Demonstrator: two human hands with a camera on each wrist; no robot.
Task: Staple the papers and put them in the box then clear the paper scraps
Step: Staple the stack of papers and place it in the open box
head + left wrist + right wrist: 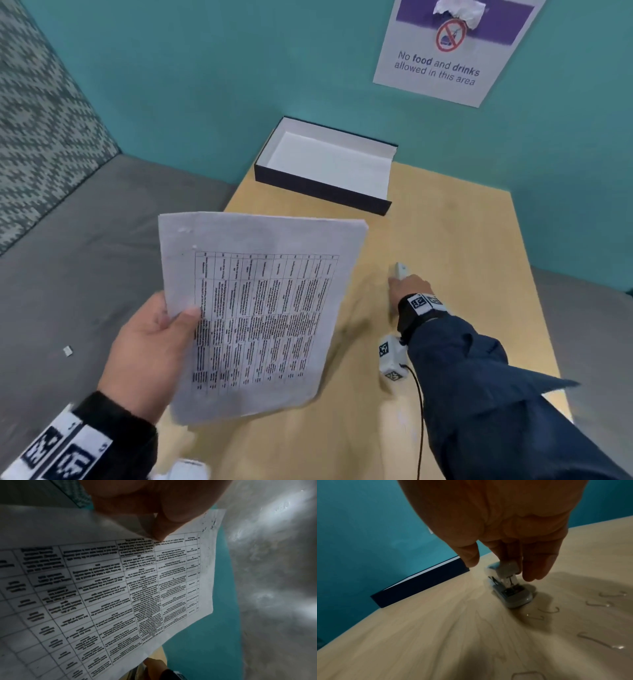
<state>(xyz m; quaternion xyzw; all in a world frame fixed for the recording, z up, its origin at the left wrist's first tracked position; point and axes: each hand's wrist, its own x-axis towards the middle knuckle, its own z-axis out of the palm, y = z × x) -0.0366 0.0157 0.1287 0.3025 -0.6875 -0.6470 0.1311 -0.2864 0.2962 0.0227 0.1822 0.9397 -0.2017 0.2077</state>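
A: While the left hand (144, 346) pinches the printed papers (260, 315) by one edge, thumb on top, lifting them off the table (462, 240), why is the right hand (409, 286) reaching forward?

B: Probably setting down or collecting the stapler (508, 586); its fingers (537, 563) curve loosely about the raised top. The open box (325, 164) waits beyond, against the wall.

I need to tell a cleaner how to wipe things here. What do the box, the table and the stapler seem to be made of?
Box: probably cardboard, matt dark outside, white inside, with thin straight walls. Table: pale wood-look top, perhaps laminate, with faint grain and a slight sheen. Stapler: seemingly light plastic shell, smooth, with metal parts inside.
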